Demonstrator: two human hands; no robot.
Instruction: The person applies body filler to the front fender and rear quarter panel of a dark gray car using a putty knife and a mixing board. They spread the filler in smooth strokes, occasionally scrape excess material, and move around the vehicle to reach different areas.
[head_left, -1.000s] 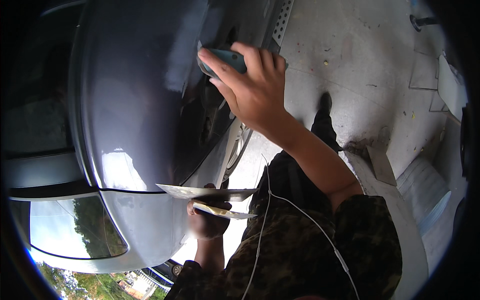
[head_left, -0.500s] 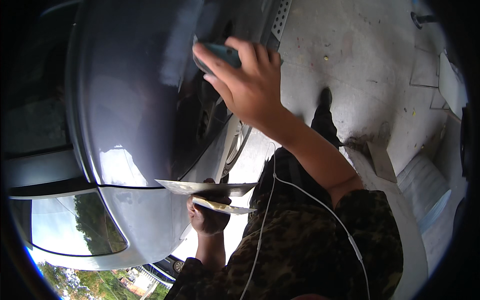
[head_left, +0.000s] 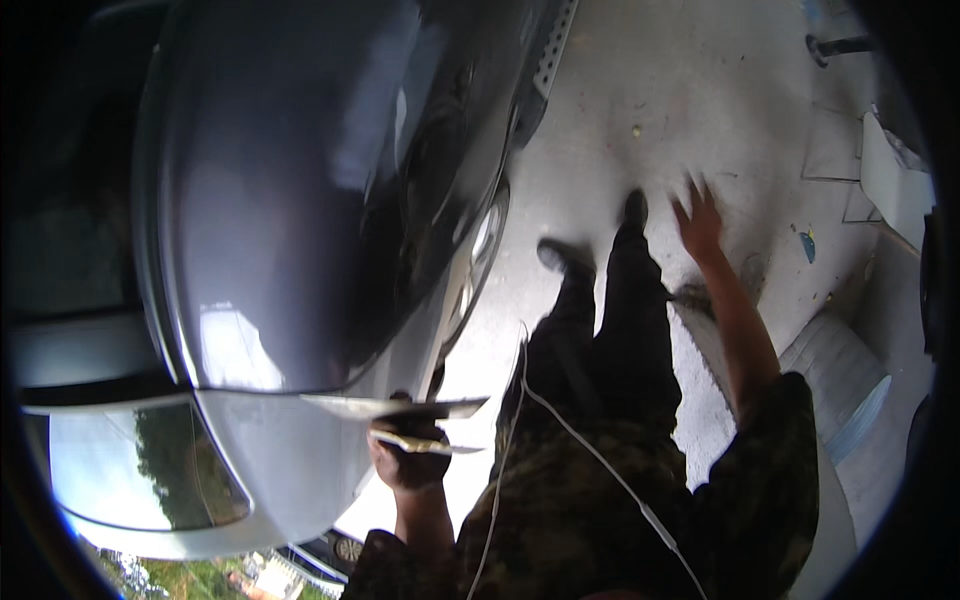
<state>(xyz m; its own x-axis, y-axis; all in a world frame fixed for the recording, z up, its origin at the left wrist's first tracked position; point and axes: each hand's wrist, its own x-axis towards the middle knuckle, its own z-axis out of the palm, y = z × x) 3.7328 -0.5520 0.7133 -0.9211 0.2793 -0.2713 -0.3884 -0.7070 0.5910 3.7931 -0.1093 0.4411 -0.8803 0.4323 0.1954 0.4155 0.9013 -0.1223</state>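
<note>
My left hand (head_left: 408, 462) grips a thin metal plate (head_left: 350, 407) and, below it, a second narrow blade (head_left: 398, 440) with beige paste on it, both beside the car. My right hand (head_left: 700, 220) hangs out over the floor with its fingers spread and nothing in them, blurred by motion. A small teal object (head_left: 807, 245) is to its right, seen against the floor; whether it rests there I cannot tell. The dark grey car panel (head_left: 250, 170) fills the upper left, with a paler dull patch near its right edge.
My legs and shoes stand on the concrete floor (head_left: 590, 120). At the right are a pale panel on a wire frame (head_left: 890, 170), a curved grey sheet (head_left: 835, 370) and a dark stand (head_left: 840, 46). A white cable (head_left: 580, 440) runs down my front.
My right hand has left the car panel and swung right, letting go of the teal block it held. A teal object now shows against the floor. My left hand still holds its plates.
</note>
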